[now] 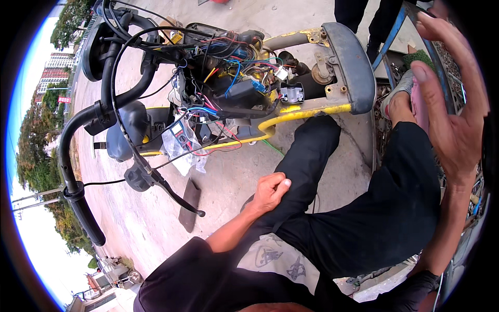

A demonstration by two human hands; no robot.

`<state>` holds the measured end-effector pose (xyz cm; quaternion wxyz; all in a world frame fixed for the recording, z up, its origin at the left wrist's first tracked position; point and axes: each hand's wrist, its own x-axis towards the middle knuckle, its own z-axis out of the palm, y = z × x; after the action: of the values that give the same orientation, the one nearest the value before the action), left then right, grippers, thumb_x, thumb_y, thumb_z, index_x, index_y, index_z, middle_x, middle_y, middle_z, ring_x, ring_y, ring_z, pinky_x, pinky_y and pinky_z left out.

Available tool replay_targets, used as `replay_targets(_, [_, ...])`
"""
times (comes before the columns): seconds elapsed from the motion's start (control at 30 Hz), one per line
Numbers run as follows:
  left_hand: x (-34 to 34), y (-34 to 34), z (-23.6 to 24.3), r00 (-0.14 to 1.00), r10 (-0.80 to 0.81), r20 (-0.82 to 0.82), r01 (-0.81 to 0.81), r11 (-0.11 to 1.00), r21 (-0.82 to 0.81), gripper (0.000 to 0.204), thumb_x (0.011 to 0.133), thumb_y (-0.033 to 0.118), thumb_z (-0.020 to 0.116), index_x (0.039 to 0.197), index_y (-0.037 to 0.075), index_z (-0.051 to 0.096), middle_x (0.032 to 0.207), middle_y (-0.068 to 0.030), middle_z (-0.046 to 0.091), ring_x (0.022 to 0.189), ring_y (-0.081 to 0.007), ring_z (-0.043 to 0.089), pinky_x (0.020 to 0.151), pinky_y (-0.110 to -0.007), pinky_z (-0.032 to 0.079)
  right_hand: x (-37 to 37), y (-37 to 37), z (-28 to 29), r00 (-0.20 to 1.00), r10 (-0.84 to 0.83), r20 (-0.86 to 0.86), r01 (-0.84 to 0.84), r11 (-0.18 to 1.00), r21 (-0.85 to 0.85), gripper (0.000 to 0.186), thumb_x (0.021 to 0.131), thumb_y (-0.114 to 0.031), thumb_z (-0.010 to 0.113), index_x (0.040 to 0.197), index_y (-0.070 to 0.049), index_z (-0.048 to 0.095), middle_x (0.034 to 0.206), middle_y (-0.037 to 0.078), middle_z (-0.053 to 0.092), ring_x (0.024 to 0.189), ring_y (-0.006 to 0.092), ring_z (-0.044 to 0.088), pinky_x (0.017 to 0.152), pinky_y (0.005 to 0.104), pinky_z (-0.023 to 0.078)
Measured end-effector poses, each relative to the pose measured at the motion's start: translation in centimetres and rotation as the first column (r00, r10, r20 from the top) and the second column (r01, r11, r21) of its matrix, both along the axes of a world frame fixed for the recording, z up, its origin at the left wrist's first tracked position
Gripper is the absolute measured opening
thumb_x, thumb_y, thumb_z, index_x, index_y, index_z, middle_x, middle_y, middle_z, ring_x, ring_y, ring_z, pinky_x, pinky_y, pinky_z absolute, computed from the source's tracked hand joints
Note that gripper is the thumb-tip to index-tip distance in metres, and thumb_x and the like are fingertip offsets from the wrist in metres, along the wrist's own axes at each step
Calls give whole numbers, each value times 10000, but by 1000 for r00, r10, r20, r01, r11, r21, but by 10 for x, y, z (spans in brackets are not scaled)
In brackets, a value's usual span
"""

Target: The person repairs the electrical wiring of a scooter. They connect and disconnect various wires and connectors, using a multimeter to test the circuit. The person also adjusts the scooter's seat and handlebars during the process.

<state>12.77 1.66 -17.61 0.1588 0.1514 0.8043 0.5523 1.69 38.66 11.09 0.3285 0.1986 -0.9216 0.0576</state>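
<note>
Before the yellow frame (332,109), a beige cloth panel (286,247) bears dark printing. The left hand (270,192), loosely fisted, lies over a black trouser leg (312,148); the right hand (455,125), fingers spread, hovers right of the frame. Chipped, it carries tangled wiring (228,65), with concrete (244,161) along its near edge. Far left of it, a red sign (64,99) shows lettering.

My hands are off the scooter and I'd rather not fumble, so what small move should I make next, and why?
I'd probably reach your left hand toward the red meter. It sits by a clear bag near the exposed wires, and that hand, curled over your leg, looks closer to it than your open, raised right hand.
</note>
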Motion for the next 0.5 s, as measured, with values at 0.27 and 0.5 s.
replay_targets(0.27, [-34,80,3,755,-469,-459,333,876,-348,350,894,208,783,651,92,560,624,-78,561,586,-289,623,545,-429,496,-87,-59,-51,854,254,454,-311,949,55,258,880,-96,796,1124,-27,747,1080,150,755,1036,333,727,888,465,562])
replay_targets(0.5, [-52,92,-1,847,-341,-408,227,926,-302,371,886,184,780,616,76,550,602,-97,570,558,-315,616,535,-437,496,-117,-83,-115,607,306,733,-151,950,-272,366,898,-276,819,1106,14,737,924,186,768,901,367,744,814,473,571])
